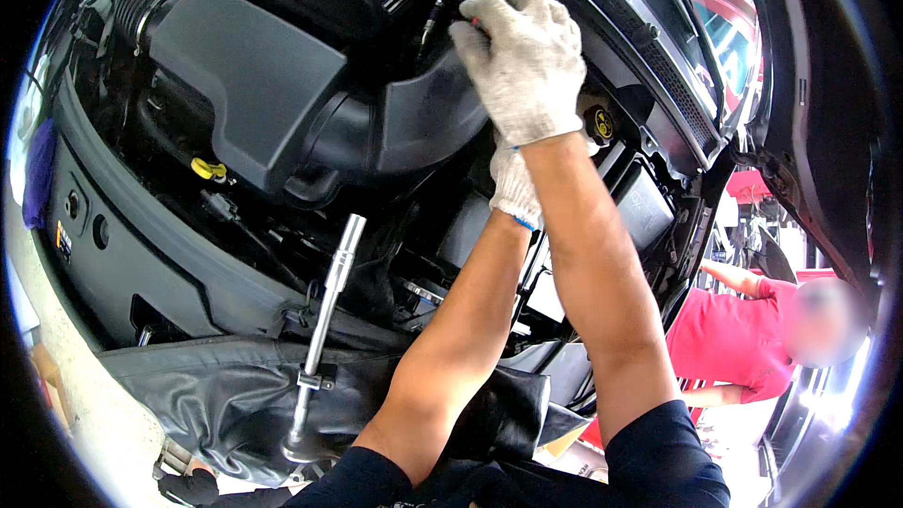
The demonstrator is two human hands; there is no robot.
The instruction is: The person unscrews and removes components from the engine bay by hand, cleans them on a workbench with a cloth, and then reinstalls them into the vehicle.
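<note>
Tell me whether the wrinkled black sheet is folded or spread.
Spread: the black sheet drapes wide along the edge of the car, though wrinkled.

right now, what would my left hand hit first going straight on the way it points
Probably your right hand: in the picture it overlaps the left hand, whose fingers are hidden. Depth is unclear; the left might pass beneath.

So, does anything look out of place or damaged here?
No damage or spill stands out. Slightly odd is the long silver tool, slanting across the black cover with one end reaching past the cover's edge; neither the left hand nor the right hand is on it, so it looks loose, perhaps set there deliberately.
</note>
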